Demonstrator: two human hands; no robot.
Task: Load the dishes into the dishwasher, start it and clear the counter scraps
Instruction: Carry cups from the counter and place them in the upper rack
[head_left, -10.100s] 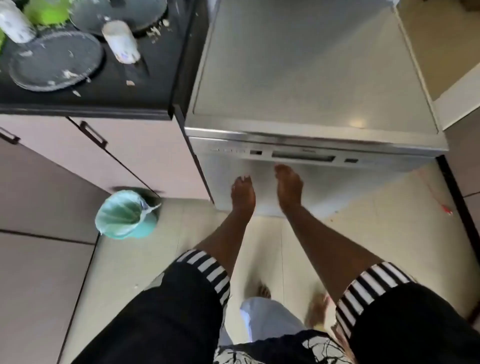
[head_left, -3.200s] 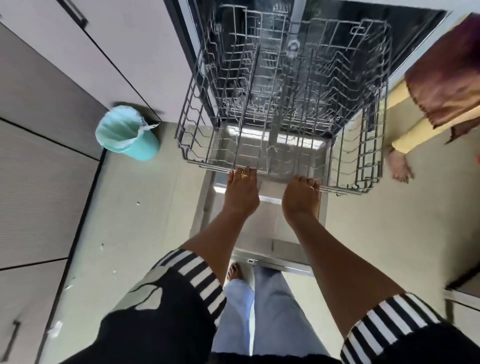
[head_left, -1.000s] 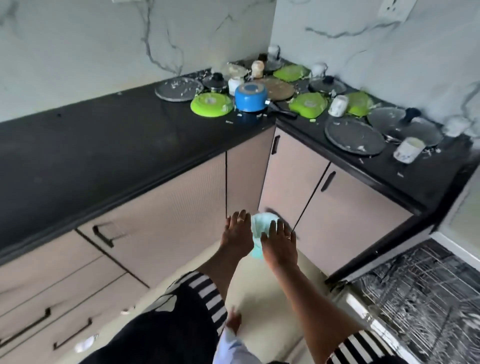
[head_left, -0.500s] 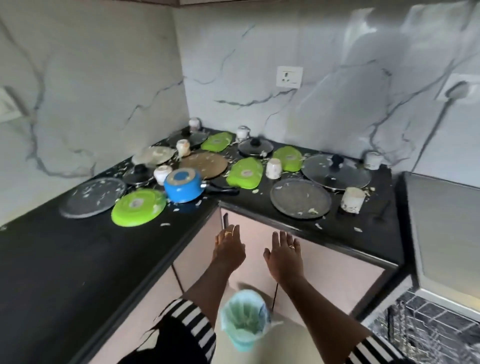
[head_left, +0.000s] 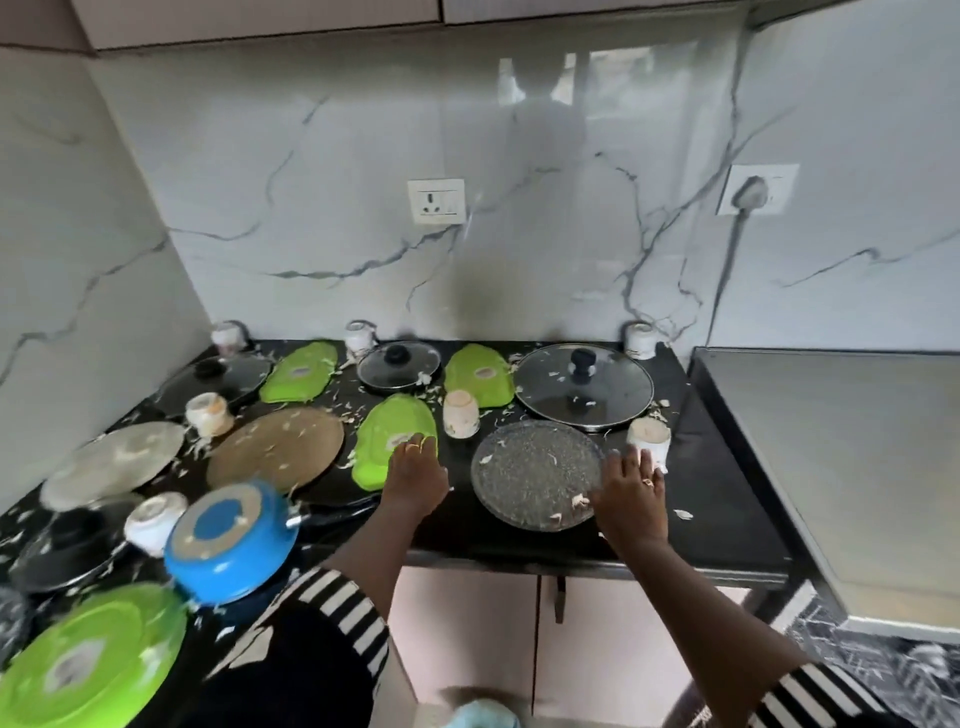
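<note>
Bare counter strip (head_left: 727, 493) right of speckled plate (head_left: 535, 473), upturned cup (head_left: 649, 440) and glass lid (head_left: 582, 387) standing close behind it

Corner walls: glossy white marble-look panels (head_left: 322, 249), grey veins. White socket plate (head_left: 436, 200) mid-wall. Second white socket plate (head_left: 757, 188) to its right, with a grey plug and cord in it. Pale window-shaped reflection (head_left: 597, 88) high on the gloss. Black L-shaped stone countertop (head_left: 727, 499) below. Pinkish-beige cabinet doors (head_left: 467, 629) underneath, with a dark vertical handle (head_left: 559, 597). Light is diffuse and even.
</note>
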